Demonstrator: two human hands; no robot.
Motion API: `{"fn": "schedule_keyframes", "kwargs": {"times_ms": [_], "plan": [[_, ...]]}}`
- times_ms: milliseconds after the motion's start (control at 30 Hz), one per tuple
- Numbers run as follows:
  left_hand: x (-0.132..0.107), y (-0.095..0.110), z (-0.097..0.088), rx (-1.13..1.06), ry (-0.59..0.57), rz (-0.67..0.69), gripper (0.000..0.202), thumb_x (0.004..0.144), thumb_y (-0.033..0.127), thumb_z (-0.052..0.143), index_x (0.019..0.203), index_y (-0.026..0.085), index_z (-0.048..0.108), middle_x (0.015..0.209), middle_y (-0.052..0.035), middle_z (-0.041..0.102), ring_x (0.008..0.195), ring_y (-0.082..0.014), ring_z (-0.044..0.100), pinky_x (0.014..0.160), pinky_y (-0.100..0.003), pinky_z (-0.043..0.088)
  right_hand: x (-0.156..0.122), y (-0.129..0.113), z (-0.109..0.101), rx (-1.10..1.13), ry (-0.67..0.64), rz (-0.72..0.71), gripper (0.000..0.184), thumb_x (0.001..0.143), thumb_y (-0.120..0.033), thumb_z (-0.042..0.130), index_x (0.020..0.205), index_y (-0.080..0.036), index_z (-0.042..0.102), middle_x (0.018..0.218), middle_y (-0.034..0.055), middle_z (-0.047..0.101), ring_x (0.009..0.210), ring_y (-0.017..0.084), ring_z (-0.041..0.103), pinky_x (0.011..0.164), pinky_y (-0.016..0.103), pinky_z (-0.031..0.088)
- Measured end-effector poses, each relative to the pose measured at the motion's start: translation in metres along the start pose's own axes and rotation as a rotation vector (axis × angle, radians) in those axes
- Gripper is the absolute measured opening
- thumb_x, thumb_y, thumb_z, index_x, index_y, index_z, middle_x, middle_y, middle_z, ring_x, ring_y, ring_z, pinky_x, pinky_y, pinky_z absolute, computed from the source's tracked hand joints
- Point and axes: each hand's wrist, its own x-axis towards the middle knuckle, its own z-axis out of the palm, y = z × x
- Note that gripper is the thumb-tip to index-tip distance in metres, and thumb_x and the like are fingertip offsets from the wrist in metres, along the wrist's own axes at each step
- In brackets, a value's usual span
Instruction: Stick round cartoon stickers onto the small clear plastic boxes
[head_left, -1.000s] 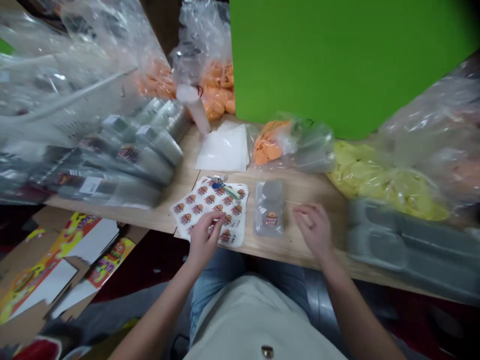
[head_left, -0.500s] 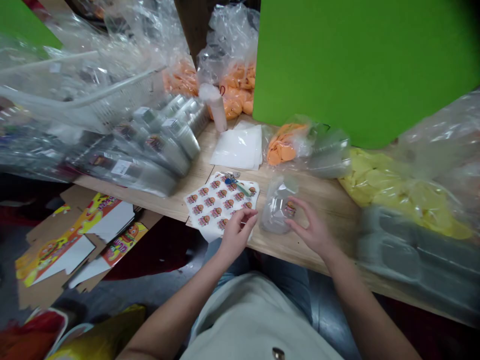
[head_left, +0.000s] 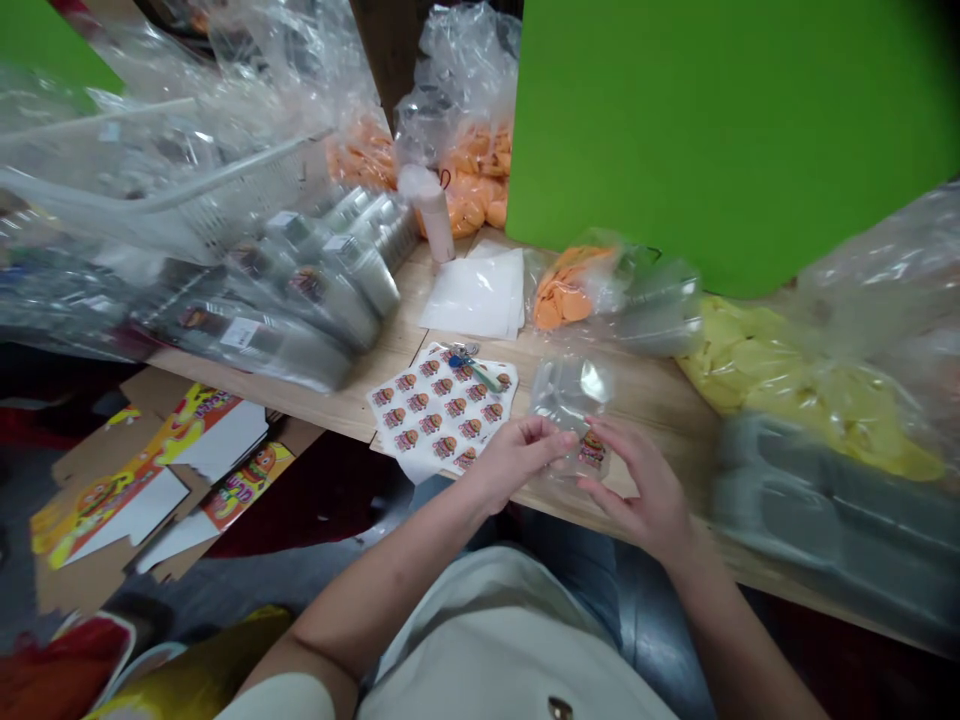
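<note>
A clear plastic container (head_left: 559,395) lies at the table's front edge between my hands, with a burger sticker (head_left: 592,449) at its right end. My right hand (head_left: 649,490) grips that end, thumb and forefinger on either side of the sticker. My left hand (head_left: 517,462) is closed, its thumb and fingertips at the container's near left side. To the left lies a white sheet of burger stickers (head_left: 431,405), with a key bunch (head_left: 476,370) on its upper part. Exactly how the left fingertips meet the clear plastic cannot be made out.
Clear packages (head_left: 322,290) and a white basket (head_left: 225,190) crowd the left. White sheets (head_left: 480,295), a bottle (head_left: 435,215) and a bag of orange pieces (head_left: 570,285) lie behind. Yellow pieces (head_left: 787,370) and clear trays (head_left: 817,510) are right. A green panel (head_left: 720,130) stands behind.
My left hand has moved right, from beside the sticker sheet to the container. My right hand has come slightly nearer me, and the container's sticker end has moved toward me with it.
</note>
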Motion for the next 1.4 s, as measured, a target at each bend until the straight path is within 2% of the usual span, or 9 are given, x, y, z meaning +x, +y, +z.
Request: {"fn": "schedule_keyframes", "kwargs": {"times_ms": [133, 400, 533, 733, 900, 1067, 1233, 1333, 1400], "plan": [[-0.008, 0.006, -0.001, -0.147, -0.134, -0.070, 0.034, 0.060, 0.035, 0.075, 0.084, 0.014, 0.062, 0.079, -0.0017, 0.065, 0.071, -0.0111, 0.061, 0.072, -0.025, 0.045, 0.002, -0.009, 0.002, -0.149, -0.002, -0.057, 0.069, 0.076, -0.033, 0.063, 0.136, -0.022, 0.031, 0.123, 0.0131, 0.049, 0.114, 0.028, 0.047, 0.094, 0.046, 0.042], [-0.009, 0.003, -0.005, 0.156, 0.106, 0.092, 0.042, 0.058, 0.048, 0.072, 0.059, 0.016, 0.045, 0.045, 0.0092, 0.041, 0.040, -0.0029, 0.038, 0.045, -0.017, 0.034, 0.008, -0.017, -0.022, -0.164, 0.074, -0.034, 0.068, 0.072, -0.044, 0.066, 0.131, -0.026, 0.039, 0.112, 0.0097, 0.054, 0.102, 0.026, 0.053, 0.088, 0.041, 0.046], [-0.005, 0.002, -0.018, 0.009, 0.059, 0.052, 0.042, 0.071, 0.057, 0.056, 0.073, 0.016, 0.054, 0.056, 0.0046, 0.051, 0.046, -0.0054, 0.046, 0.059, -0.023, 0.044, -0.009, 0.028, -0.028, -0.259, 0.094, 0.205, 0.058, 0.075, -0.048, 0.060, 0.126, -0.025, 0.045, 0.117, 0.0103, 0.054, 0.106, 0.028, 0.052, 0.092, 0.046, 0.043], [0.012, -0.001, -0.033, 0.131, 0.129, -0.076, 0.036, 0.073, 0.048, 0.060, 0.083, 0.014, 0.059, 0.071, -0.0028, 0.061, 0.060, -0.0081, 0.054, 0.056, -0.018, 0.041, -0.067, 0.099, 0.008, -0.206, -0.161, 0.396, 0.052, 0.081, -0.042, 0.052, 0.126, -0.018, 0.043, 0.120, 0.0140, 0.053, 0.111, 0.028, 0.052, 0.090, 0.050, 0.044], [0.039, -0.010, -0.034, 0.434, 0.205, 0.036, 0.037, 0.075, 0.054, 0.053, 0.070, 0.017, 0.053, 0.050, 0.0041, 0.048, 0.044, -0.0080, 0.045, 0.045, -0.020, 0.035, -0.054, 0.058, 0.016, -0.274, 0.090, 0.399, 0.068, 0.078, -0.042, 0.056, 0.137, -0.019, 0.028, 0.135, 0.0156, 0.039, 0.128, 0.030, 0.032, 0.100, 0.054, 0.033], [0.034, -0.020, -0.040, 0.763, 0.416, 0.262, 0.031, 0.079, 0.049, 0.050, 0.077, 0.019, 0.054, 0.056, 0.0030, 0.054, 0.048, -0.0110, 0.050, 0.051, -0.023, 0.038, -0.002, 0.015, 0.039, -0.236, -0.177, 0.163, 0.063, 0.079, -0.041, 0.056, 0.135, -0.024, 0.034, 0.146, 0.0108, 0.024, 0.135, 0.031, 0.016, 0.103, 0.056, 0.029], [-0.035, -0.043, -0.098, 0.914, 0.809, 0.415, 0.021, 0.080, 0.040, 0.051, 0.086, 0.020, 0.057, 0.086, -0.0041, 0.057, 0.076, -0.0164, 0.055, 0.068, -0.029, 0.045, 0.015, 0.037, 0.046, -0.140, -0.320, 0.115, 0.055, 0.084, -0.032, 0.047, 0.135, -0.021, 0.032, 0.145, 0.0108, 0.027, 0.135, 0.026, 0.018, 0.104, 0.050, 0.031], [-0.068, -0.067, -0.133, 0.736, 1.168, 0.345, 0.031, 0.072, 0.041, 0.061, 0.091, 0.018, 0.052, 0.087, -0.0043, 0.052, 0.077, -0.0164, 0.053, 0.070, -0.032, 0.046, 0.016, 0.046, 0.042, -0.096, -0.401, 0.062, 0.057, 0.084, -0.029, 0.047, 0.137, -0.019, 0.028, 0.144, 0.0115, 0.028, 0.133, 0.025, 0.024, 0.103, 0.047, 0.034], [-0.076, -0.079, -0.143, 0.398, 1.161, 0.184, 0.039, 0.068, 0.044, 0.064, 0.092, 0.017, 0.049, 0.083, -0.0026, 0.052, 0.074, -0.0145, 0.054, 0.067, -0.030, 0.047, 0.015, 0.042, 0.041, -0.104, -0.413, 0.077, 0.059, 0.083, -0.031, 0.049, 0.137, -0.020, 0.027, 0.142, 0.0128, 0.030, 0.129, 0.027, 0.032, 0.100, 0.047, 0.038]]}}
